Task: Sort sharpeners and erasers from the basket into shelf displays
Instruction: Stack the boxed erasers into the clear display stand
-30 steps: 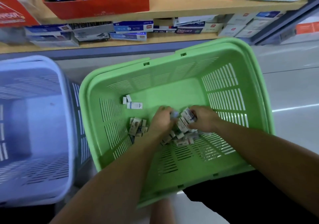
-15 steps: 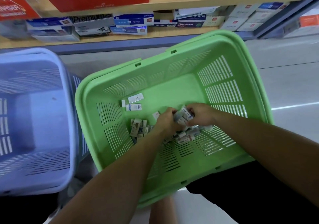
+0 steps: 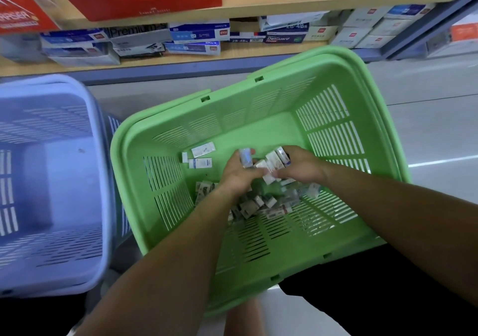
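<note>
"Green plastic basket [image 3: 124, 159], both hands down inside it. Are you seeing how they are holding?"

"Yes. The right hand [image 3: 302, 166] is gripping a bunch of small boxed erasers [image 3: 274, 161], its fingers curling round them and the packs fanning out above the knuckles."

"And the left hand [image 3: 236, 176]?"

"It is pinching one small pale-blue piece [image 3: 245, 157] between thumb and fingertips, right against that bunch. Sharpener or eraser, I cannot tell; it is blurring."

"Where is the rest lying?"

"A pile of erasers [image 3: 258, 203] is lying on the slotted floor of the basket, just under both wrists. Three loose white packs [image 3: 200, 163] are lying apart from it, toward the far left corner."

"What is getting in the way?"

"The left forearm is crossing over the near wall and hiding part of the pile."

"And around it?"

"A pale blue basket [image 3: 102, 167] is standing just beside the green one on the left. Behind, a lower wooden shelf [image 3: 232, 51] is carrying stacked stationery boxes [image 3: 199, 31], and a red display tray [image 3: 144, 2] with dark blue items is sitting one level up."
</note>
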`<state>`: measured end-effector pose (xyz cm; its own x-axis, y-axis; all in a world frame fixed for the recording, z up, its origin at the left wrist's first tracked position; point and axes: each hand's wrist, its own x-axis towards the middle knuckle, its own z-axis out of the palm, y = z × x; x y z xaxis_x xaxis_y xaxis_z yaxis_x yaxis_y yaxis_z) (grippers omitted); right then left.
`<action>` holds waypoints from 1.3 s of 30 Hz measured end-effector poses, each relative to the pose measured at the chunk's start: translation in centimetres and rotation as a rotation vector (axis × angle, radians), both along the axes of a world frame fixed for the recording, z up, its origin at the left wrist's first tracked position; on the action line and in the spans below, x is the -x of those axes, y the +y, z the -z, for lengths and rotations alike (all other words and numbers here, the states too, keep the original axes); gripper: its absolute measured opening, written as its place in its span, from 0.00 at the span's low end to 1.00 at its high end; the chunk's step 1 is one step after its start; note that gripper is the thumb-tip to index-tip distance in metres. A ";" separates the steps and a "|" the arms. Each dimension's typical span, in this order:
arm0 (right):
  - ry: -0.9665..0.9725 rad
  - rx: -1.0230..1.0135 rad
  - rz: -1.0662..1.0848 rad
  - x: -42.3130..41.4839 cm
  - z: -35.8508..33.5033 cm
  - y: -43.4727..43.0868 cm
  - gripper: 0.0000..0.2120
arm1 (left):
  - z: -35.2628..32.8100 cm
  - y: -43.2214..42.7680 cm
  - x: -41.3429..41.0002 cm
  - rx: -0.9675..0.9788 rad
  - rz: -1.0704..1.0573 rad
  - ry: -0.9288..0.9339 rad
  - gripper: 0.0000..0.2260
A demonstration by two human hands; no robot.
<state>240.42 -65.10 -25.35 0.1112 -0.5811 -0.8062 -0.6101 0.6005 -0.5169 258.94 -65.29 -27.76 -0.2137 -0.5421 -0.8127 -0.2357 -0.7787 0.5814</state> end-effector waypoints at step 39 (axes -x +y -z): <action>-0.227 0.148 0.395 -3.7 -8.3 -3.4 0.10 | -6.8 -4.8 -0.9 0.055 -0.219 0.059 0.20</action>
<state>244.11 -68.51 -17.01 0.0226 -0.7210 -0.6926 -0.2112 0.6737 -0.7082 259.86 -70.06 -20.97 -0.1322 -0.6237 -0.7704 -0.0291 -0.7744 0.6320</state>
